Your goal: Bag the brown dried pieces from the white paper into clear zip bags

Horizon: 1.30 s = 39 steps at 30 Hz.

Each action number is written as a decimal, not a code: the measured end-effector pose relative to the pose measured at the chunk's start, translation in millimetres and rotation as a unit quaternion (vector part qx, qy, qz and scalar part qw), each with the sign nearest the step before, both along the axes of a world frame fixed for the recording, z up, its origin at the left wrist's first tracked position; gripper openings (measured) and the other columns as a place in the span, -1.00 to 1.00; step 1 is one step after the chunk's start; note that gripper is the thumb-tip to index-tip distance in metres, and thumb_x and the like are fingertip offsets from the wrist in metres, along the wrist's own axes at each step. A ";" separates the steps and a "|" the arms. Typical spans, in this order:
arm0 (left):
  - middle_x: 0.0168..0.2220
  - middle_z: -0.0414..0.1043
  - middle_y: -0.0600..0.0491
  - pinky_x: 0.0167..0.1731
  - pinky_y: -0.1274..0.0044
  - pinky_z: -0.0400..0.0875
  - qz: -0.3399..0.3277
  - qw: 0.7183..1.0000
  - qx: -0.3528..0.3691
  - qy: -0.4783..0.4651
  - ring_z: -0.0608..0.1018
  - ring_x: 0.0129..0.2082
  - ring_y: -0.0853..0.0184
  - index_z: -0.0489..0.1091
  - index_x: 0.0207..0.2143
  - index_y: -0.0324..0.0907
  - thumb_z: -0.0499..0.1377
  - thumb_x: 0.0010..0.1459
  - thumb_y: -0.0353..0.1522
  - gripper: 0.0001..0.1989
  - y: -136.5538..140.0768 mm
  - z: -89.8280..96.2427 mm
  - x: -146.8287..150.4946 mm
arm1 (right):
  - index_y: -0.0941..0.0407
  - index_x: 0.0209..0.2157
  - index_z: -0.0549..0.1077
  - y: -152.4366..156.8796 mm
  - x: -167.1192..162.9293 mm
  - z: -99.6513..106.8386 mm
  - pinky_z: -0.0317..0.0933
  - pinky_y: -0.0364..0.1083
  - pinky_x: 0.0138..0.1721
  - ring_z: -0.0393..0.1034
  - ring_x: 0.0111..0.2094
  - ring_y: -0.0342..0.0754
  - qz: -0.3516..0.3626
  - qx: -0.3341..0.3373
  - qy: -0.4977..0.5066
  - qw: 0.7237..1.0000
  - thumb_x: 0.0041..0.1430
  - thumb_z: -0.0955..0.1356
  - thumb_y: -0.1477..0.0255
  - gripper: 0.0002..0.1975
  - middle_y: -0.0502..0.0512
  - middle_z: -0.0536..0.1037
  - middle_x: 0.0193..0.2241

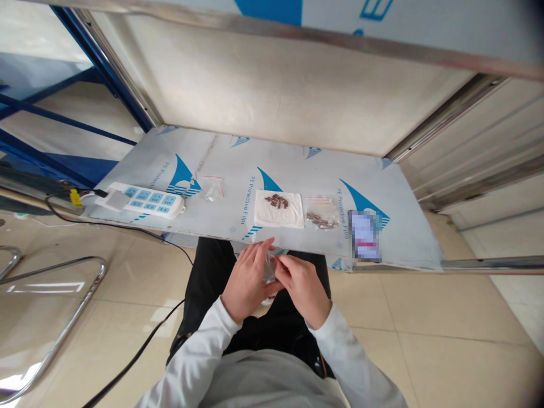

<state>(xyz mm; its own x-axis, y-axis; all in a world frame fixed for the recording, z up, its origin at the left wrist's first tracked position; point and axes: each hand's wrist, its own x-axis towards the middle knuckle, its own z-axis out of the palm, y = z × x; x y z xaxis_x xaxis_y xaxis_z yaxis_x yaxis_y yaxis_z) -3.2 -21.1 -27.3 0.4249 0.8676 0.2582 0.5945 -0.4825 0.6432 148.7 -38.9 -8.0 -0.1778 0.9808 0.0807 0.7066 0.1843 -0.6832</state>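
Above my lap, just in front of the shelf edge, my left hand (pixel 247 279) and my right hand (pixel 302 283) hold a small clear plastic bag (pixel 269 270) between them. My right thumb and forefinger pinch at its side; my left fingers curl around the other side. Most of the bag is hidden by my hands, so I cannot tell what is in it. Beyond them, a white folded tissue (pixel 263 217) bears a heap of small dark brown pieces (pixel 277 201). To its right lies a clear zip bag (pixel 325 205) with similar brown pieces inside.
A second clear zip bag (pixel 213 188) lies on the film-covered shelf (pixel 297 164), left of the tissue. A white power strip (pixel 148 201) with a plug and black cable (pixel 123 226) is at the left. A blurred phone-like object (pixel 364 237) lies near the front edge at right.
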 end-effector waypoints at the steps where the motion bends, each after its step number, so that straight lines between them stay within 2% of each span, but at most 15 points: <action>1: -0.09 0.44 -0.12 -0.06 0.28 0.35 -0.005 1.000 -0.023 -0.005 0.48 -0.06 0.10 0.13 0.10 -0.17 0.27 0.01 -0.30 -0.39 4.3 -4.1 2.2 | 0.09 -0.48 0.38 1.2 -0.6 -0.3 0.17 -0.16 -0.44 0.36 -0.54 -0.11 -0.001 0.007 -0.010 1.000 0.27 0.21 0.46 -0.75 0.02 0.48 -0.55; 4: -0.21 0.44 -0.03 -0.20 0.38 0.41 0.010 0.997 -0.073 -0.033 0.53 -0.21 0.19 0.18 -0.03 -0.13 0.26 0.01 -0.33 -0.53 15.6 -13.8 9.9 | 0.09 -0.49 0.36 6.3 0.8 -2.2 0.14 -0.15 -0.43 0.35 -0.54 -0.10 -0.009 0.027 -0.045 0.999 0.29 0.19 0.44 -0.73 0.03 0.47 -0.56; 7: -0.28 0.42 0.02 -0.29 0.46 0.39 0.027 0.994 -0.088 -0.063 0.51 -0.30 0.25 0.21 -0.14 -0.13 0.28 -0.01 -0.29 -0.60 28.2 -22.7 17.4 | 0.09 -0.50 0.39 23.0 10.6 -6.2 0.15 -0.15 -0.42 0.39 -0.50 -0.08 -0.010 0.035 -0.052 0.998 0.30 0.20 0.40 -0.71 0.04 0.49 -0.55; 10: -0.40 0.37 0.09 -0.36 0.51 0.34 0.061 0.991 -0.088 -0.078 0.46 -0.41 0.32 0.23 -0.25 -0.13 0.27 -0.01 -0.19 -0.65 43.0 -31.3 20.4 | 0.11 -0.44 0.47 63.5 32.4 -19.1 0.22 -0.15 -0.35 0.44 -0.44 -0.08 -0.048 0.046 0.002 0.998 0.29 0.21 0.37 -0.71 0.08 0.56 -0.47; 12: -0.44 0.33 0.13 -0.38 0.54 0.31 0.076 0.990 -0.083 -0.090 0.43 -0.45 0.36 0.23 -0.28 -0.13 0.28 -0.01 -0.14 -0.63 50.9 -34.9 18.9 | 0.15 -0.28 0.51 101.4 50.7 -34.5 0.27 -0.12 -0.28 0.46 -0.40 -0.07 -0.091 0.068 0.012 0.993 0.25 0.24 0.42 -0.79 0.13 0.59 -0.36; 13: -0.44 0.31 0.14 -0.37 0.54 0.31 0.076 0.989 -0.081 -0.097 0.42 -0.45 0.37 0.23 -0.26 -0.13 0.28 -0.02 -0.13 -0.61 53.5 -35.8 17.3 | 0.18 -0.21 0.51 120.9 59.1 -43.5 0.29 -0.11 -0.28 0.46 -0.38 -0.06 -0.086 0.075 -0.006 0.993 0.19 0.27 0.49 -0.80 0.18 0.59 -0.28; 15: -0.42 0.30 0.14 -0.35 0.55 0.30 0.073 0.988 -0.081 -0.105 0.41 -0.43 0.37 0.22 -0.21 -0.13 0.30 -0.04 -0.14 -0.57 55.8 -36.4 12.8 | 0.21 -0.15 0.51 155.5 72.0 -61.2 0.29 -0.07 -0.16 0.46 -0.25 -0.03 -0.019 0.076 -0.065 0.995 0.10 0.28 0.63 -0.71 0.24 0.55 -0.17; 17: -0.39 0.32 0.12 -0.32 0.53 0.31 0.072 0.988 -0.087 -0.102 0.43 -0.38 0.35 0.21 -0.17 -0.13 0.31 -0.05 -0.16 -0.54 54.8 -36.5 7.4 | 0.19 -0.20 0.55 180.0 77.8 -75.2 0.26 -0.05 -0.07 0.44 -0.18 -0.02 0.052 0.066 -0.107 0.991 0.01 0.29 0.72 -0.66 0.21 0.56 -0.18; 19: -0.36 0.36 0.09 -0.28 0.51 0.32 0.072 0.988 -0.095 -0.096 0.44 -0.34 0.32 0.21 -0.14 -0.14 0.31 -0.04 -0.19 -0.53 52.7 -36.9 2.0 | 0.16 -0.28 0.57 193.8 78.1 -83.7 0.24 -0.06 -0.04 0.43 -0.18 -0.03 0.093 0.058 -0.124 0.986 -0.03 0.31 0.74 -0.68 0.16 0.57 -0.24; 26: -0.30 0.40 0.05 -0.19 0.45 0.32 0.061 0.987 -0.109 -0.100 0.48 -0.26 0.28 0.22 -0.10 -0.13 0.26 0.02 -0.23 -0.58 54.0 -34.7 -8.1 | 0.15 -0.35 0.57 206.3 74.9 -87.3 0.21 -0.12 -0.11 0.40 -0.26 -0.06 0.139 0.040 -0.162 0.976 0.08 0.35 0.60 -0.85 0.12 0.54 -0.33; 34: -0.31 0.41 0.07 -0.18 0.44 0.34 0.045 0.989 -0.094 -0.107 0.50 -0.28 0.30 0.23 -0.09 -0.14 0.27 0.02 -0.23 -0.56 60.3 -36.5 -7.4 | 0.20 -0.36 0.52 213.7 72.3 -82.3 0.19 -0.17 -0.28 0.35 -0.38 -0.10 0.106 0.010 -0.205 0.973 0.02 0.39 0.62 -0.89 0.11 0.49 -0.38; 39: -0.33 0.42 0.08 -0.22 0.47 0.36 0.043 0.988 -0.088 -0.116 0.52 -0.29 0.32 0.24 -0.10 -0.13 0.29 0.01 -0.22 -0.56 61.5 -37.6 -6.7 | 0.18 -0.41 0.54 210.1 70.1 -81.7 0.19 -0.17 -0.27 0.37 -0.41 -0.10 0.078 -0.003 -0.217 0.973 0.05 0.38 0.59 -0.93 0.11 0.51 -0.43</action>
<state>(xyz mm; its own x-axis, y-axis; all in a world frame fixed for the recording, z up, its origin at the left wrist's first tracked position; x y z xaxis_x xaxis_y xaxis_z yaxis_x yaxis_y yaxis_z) -9.9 40.4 -64.9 0.2950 0.9378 0.1829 0.4545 -0.3061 0.8365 218.9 171.2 -89.7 -0.3400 0.9395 -0.0402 0.8928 0.3091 -0.3277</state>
